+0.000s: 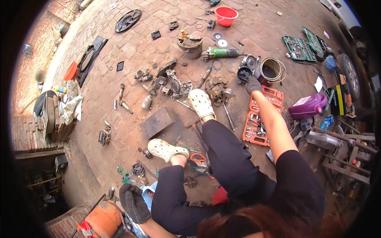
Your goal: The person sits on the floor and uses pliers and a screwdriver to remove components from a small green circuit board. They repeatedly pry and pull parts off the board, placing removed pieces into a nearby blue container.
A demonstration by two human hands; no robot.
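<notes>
head view, looking down. two hands in dark grey gloves, well apart.

right hand (253, 84): arm stretched far out, fingers at a black cup-shaped part (243, 74). cannot tell whether the grip is narrow around it or only resting against it. the part sits on the ground just left of a metal pot (271, 63) with a wire handle; a round grey housing (249, 61) lies just beyond. tight room here: the pot's wall crowds the hand's right side, and an open orange tool case (254, 139) runs under the forearm, its edge close to the wrist. green grinder (223, 52) lies past the housing, its tail end pointing toward it.

left hand (135, 203): low, outside the left knee, fingers together and bent. cannot tell whether anything is inside the grip. a light blue item (149, 190) lies between hand and leg; an orange tank (104, 219) near on the outer side.

between the white shoes (201, 104) and beyond: a dark metal plate (157, 122), a hammer (194, 123), a heap of greasy metal parts (174, 83) blocking the middle ground.

wider room: brick paving (99, 91) stretches left of the heap toward a brick ledge (31, 133). right edge is hemmed by a purple jug (307, 106) and a wheel (349, 75).
</notes>
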